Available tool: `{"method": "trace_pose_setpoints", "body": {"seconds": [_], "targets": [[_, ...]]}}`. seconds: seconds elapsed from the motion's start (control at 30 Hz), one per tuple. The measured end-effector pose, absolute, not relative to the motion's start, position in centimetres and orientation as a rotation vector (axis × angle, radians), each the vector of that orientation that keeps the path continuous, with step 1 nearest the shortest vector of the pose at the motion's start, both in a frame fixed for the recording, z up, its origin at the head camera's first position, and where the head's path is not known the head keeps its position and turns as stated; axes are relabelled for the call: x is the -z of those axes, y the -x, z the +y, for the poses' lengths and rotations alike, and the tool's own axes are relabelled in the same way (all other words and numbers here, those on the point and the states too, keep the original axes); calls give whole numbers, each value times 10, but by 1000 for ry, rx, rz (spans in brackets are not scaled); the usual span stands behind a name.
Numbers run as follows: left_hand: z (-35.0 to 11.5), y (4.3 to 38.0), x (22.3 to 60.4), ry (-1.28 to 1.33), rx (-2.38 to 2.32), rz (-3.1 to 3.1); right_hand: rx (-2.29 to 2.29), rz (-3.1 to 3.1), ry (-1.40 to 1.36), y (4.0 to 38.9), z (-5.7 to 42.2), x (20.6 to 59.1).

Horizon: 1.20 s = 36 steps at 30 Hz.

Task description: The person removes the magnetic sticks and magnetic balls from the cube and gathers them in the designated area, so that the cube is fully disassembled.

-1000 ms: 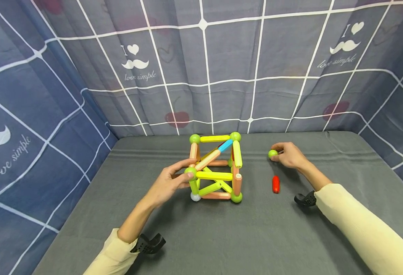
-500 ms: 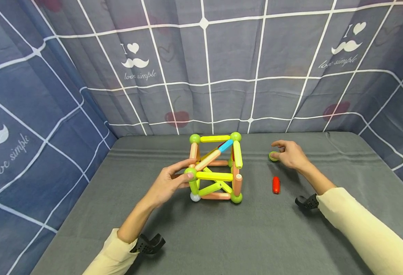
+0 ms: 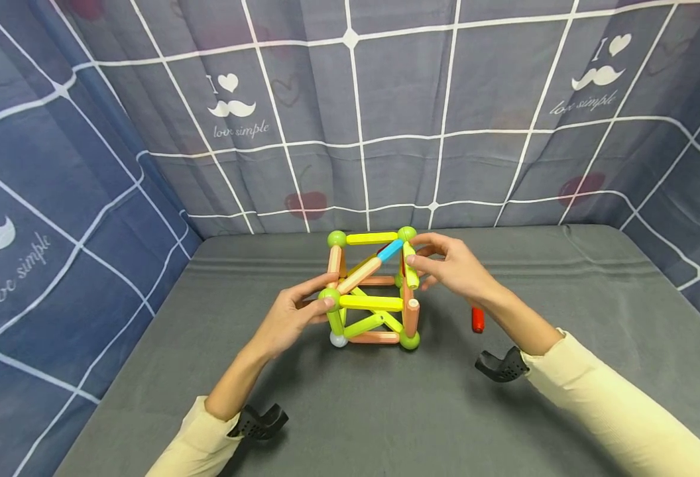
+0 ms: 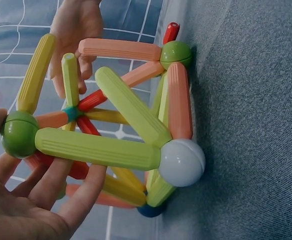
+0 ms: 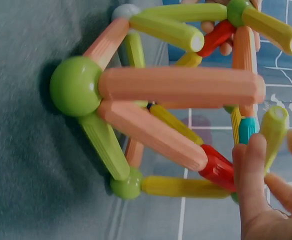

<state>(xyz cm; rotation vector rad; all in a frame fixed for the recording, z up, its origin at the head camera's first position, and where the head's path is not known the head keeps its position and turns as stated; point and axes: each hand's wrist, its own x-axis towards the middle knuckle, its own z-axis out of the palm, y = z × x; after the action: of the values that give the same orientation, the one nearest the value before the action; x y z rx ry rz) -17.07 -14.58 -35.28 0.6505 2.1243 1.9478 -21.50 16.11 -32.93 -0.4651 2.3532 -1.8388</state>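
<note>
A frame of magnetic rods and balls stands on the grey cloth. My left hand [image 3: 290,318] pinches the green ball [image 3: 330,299] at its near left upper corner between thumb and fingers. My right hand [image 3: 457,268] is at the right side of the frame, its thumb and fingers around a yellow-green rod [image 3: 411,270] that slants from the far right upper ball [image 3: 406,234]. In the right wrist view that rod [image 5: 275,125] has a free end. An orange rod [image 3: 411,318] stands upright with an uncovered top. The loose green ball seen earlier is not visible.
A short red rod [image 3: 478,319] lies on the cloth [image 3: 386,411] right of the frame, partly covered by the right wrist. A grey-blue checked curtain [image 3: 398,172] hangs behind, and another stretch of it hangs on the left.
My right hand has left the spot of the loose green ball and moved left to the yellow-green rod. My left hand keeps its pinch on the corner ball.
</note>
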Motion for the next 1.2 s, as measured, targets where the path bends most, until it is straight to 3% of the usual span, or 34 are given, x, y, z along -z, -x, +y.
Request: {"method": "trace_pose_setpoints", "body": {"seconds": [0.63,0.87,1.2], "targets": [[-147,172,354,-650,-1938,2125,1736,2431,369,198,174,323],[-147,172,354,-646,-1934,2131,1705,2443,294,170,203,329],[-146,172,354,-648,-1953,2127,1603,2445,334,115,235,368]]}}
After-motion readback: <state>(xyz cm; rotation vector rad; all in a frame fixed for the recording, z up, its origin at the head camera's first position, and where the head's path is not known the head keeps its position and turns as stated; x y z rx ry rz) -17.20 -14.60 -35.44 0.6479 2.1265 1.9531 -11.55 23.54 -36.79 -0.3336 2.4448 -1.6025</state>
